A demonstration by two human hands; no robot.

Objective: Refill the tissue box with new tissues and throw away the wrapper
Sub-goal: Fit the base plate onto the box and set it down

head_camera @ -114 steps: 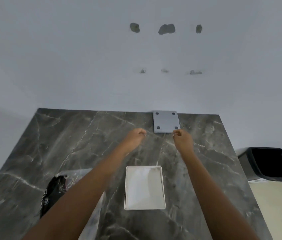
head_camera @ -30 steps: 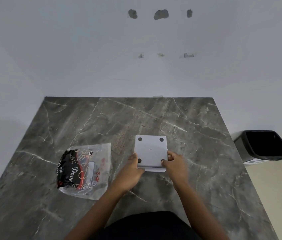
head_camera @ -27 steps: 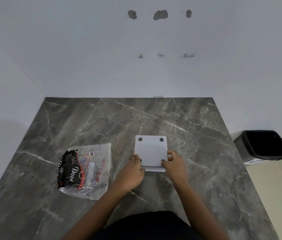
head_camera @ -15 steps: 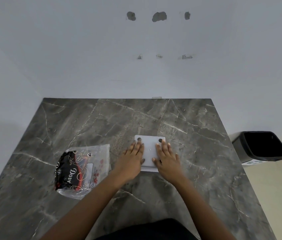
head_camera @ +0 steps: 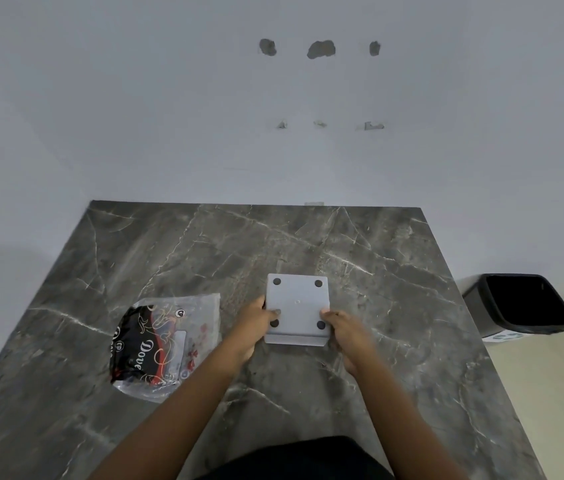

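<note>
A grey square tissue box (head_camera: pixel 297 306) lies upside down at the middle of the dark marble table (head_camera: pixel 394 278), its flat base with four dark round feet facing up. My left hand (head_camera: pixel 256 323) grips its left side, thumb on the base. My right hand (head_camera: pixel 344 329) grips its right side near the front corner. A clear plastic tissue wrapper (head_camera: pixel 166 344) with black and red print lies flat on the table to the left of the box, apart from my hands. The box's contents are hidden.
A black waste bin (head_camera: pixel 522 306) with a dark liner stands on the floor beyond the table's right edge. A white wall runs along the table's far edge. My dark clothing (head_camera: pixel 294 459) shows at the table's near edge.
Half a second ago both palms lay flat on top of the box's base. Now my hands have slid to its left and right sides and grip it. The wrapper has not moved.
</note>
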